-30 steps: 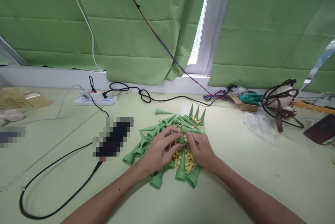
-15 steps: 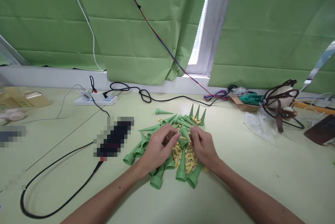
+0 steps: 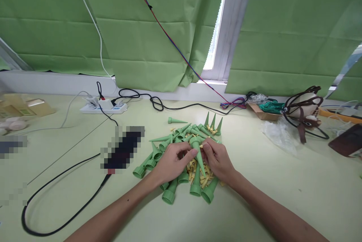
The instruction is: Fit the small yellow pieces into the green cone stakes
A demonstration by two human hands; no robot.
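My left hand (image 3: 175, 161) is closed on a green plastic cone spike (image 3: 199, 155), its wide ribbed end up and its tip toward me. My right hand (image 3: 218, 159) pinches a small yellow plastic piece (image 3: 201, 146) against the side of the cone's wide end. Whether the piece sits in the cone cannot be made out. Under and around both hands lie more green cones (image 3: 169, 193), several with open ends facing me, and a heap of small yellow pieces (image 3: 207, 177). Three cones (image 3: 214, 122) stand points up behind my right hand, yellow pieces at their bases.
At the left are a pixelated dark device (image 3: 124, 149) on a black cable and a white power strip (image 3: 104, 108). Clear plastic wrap (image 3: 278, 134), a cardboard box (image 3: 264, 113) and a bag with brown straps (image 3: 304, 108) lie at the right. One cone (image 3: 177, 121) lies apart at the back.
The cone in my left hand has swung more upright, its tip now lower and pointing toward me. My right fingers have shifted slightly, and the yellow piece shows at the cone's side.
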